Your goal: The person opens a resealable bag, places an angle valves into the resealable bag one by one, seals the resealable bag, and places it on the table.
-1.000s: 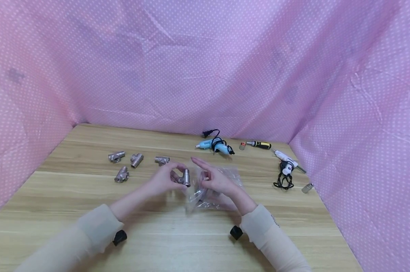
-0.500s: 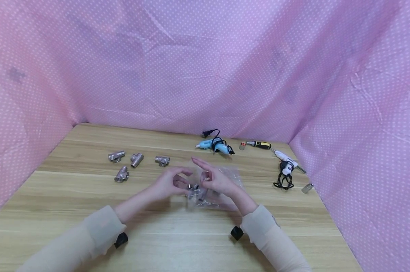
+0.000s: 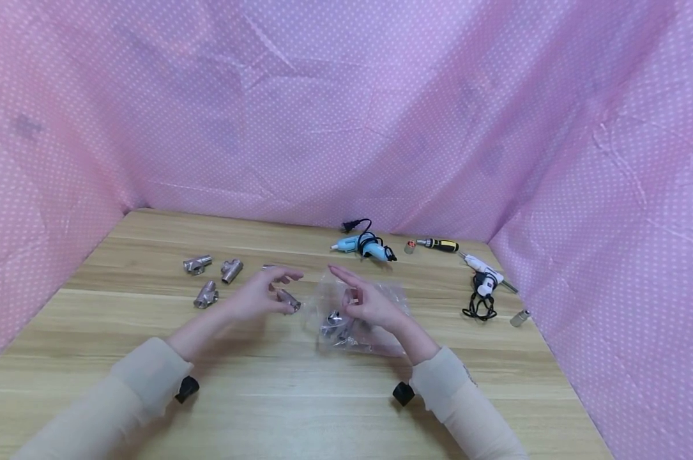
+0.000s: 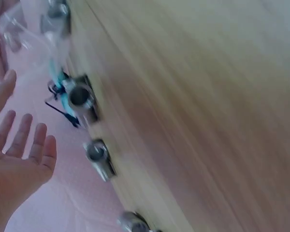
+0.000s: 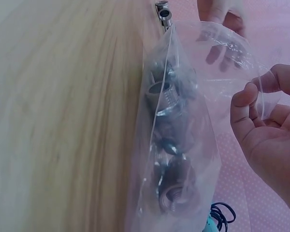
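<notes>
Nearest, bottom of frame: pale left sleeve and right sleeve, two black blocks, one per cuff. Just right of centre: right hand, grip closed in a pinch on rim of clear bag, probably lifted like that to spread the mouth. One bag on table; at least two bagged tees visible through film, can't tell total. Left of centre: left hand, grip wide, thumb well apart from fingers, no hold on anything. Near tee right by thumb, can't tell if touching. Farther left: three tees, spaced out, likely for easy single handling; plus sliver of one more behind left hand. Loose count: five. Right side: one metal cylinder, one white corded tool. Beyond: one screwdriver, one small red-topped container, one blue glue gun, probably parked along edges for working room. Behind all: pink dotted cloth.
</notes>
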`<action>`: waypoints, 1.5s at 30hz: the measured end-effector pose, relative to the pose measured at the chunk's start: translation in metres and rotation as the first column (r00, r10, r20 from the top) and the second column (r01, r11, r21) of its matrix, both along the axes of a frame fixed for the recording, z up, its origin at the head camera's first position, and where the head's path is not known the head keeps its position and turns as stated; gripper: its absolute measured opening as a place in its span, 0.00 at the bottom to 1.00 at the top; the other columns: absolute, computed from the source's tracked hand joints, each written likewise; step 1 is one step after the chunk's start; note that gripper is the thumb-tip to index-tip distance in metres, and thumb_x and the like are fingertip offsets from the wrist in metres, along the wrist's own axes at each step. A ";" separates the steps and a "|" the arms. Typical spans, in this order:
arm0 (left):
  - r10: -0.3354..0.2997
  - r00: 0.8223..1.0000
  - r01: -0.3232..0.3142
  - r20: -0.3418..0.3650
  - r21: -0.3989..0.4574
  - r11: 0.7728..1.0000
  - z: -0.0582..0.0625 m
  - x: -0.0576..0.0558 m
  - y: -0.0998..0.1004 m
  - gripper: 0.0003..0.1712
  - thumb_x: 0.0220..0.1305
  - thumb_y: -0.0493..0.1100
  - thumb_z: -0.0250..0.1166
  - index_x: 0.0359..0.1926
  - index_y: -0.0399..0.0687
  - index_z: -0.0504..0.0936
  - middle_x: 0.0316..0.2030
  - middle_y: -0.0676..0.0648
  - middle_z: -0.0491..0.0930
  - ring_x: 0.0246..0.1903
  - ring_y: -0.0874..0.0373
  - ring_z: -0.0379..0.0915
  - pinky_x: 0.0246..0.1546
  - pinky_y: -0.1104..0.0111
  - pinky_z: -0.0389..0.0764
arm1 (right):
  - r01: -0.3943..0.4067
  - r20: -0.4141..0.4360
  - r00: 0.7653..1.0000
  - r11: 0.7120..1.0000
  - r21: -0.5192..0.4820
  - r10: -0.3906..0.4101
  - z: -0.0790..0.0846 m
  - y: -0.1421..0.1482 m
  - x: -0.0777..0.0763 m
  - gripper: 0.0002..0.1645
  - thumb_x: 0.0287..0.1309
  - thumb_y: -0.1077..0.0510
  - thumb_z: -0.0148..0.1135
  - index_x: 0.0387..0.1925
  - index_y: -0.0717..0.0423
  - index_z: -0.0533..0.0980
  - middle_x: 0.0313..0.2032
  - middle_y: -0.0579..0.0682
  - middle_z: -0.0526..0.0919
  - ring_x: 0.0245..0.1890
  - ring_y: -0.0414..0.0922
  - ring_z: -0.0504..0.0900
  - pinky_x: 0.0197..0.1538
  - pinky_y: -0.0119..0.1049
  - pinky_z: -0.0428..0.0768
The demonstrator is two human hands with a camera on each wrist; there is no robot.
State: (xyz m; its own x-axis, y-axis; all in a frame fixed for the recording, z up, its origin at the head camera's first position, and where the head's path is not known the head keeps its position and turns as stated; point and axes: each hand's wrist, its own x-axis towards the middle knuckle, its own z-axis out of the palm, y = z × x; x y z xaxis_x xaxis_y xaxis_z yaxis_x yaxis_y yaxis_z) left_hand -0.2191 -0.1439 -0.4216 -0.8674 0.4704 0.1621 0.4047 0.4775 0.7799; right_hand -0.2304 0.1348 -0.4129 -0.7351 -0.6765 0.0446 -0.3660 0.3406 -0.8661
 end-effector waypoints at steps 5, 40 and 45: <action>-0.049 0.999 0.049 -0.007 -0.067 0.997 -0.004 -0.007 -0.013 0.41 0.44 0.40 0.75 0.62 0.45 0.70 0.61 0.45 0.71 0.60 0.43 0.64 0.60 0.45 0.67 | 0.002 0.014 1.000 1.000 -0.002 -0.002 0.015 0.000 0.009 0.50 0.49 0.75 0.55 0.73 0.51 0.50 0.72 0.51 0.53 0.31 0.42 0.74 0.29 0.26 0.76; -0.118 0.993 0.113 -0.007 -0.226 0.968 -0.024 -0.028 -0.024 0.17 0.47 0.37 0.71 0.40 0.44 0.78 0.34 0.53 0.77 0.32 0.60 0.73 0.34 0.72 0.79 | -0.013 0.019 1.000 1.000 0.016 0.013 0.024 -0.001 0.013 0.49 0.51 0.75 0.54 0.73 0.54 0.49 0.71 0.52 0.52 0.32 0.42 0.75 0.31 0.28 0.78; -0.087 0.995 0.077 -0.049 -0.165 0.983 -0.017 -0.021 -0.020 0.17 0.46 0.37 0.71 0.40 0.44 0.79 0.31 0.53 0.77 0.30 0.61 0.72 0.31 0.72 0.79 | -0.018 0.005 1.000 1.000 0.008 0.018 0.024 -0.001 0.013 0.49 0.51 0.75 0.55 0.72 0.55 0.49 0.71 0.53 0.53 0.32 0.42 0.75 0.32 0.27 0.77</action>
State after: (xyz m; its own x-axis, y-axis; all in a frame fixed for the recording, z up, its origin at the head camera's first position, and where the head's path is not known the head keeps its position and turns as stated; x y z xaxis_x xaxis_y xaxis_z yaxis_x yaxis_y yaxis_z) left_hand -0.2400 -0.1636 -0.4382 -0.8167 0.5636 0.1242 0.4882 0.5599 0.6695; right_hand -0.2174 0.1336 -0.3884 -0.7233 -0.6897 0.0358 -0.3682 0.3412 -0.8649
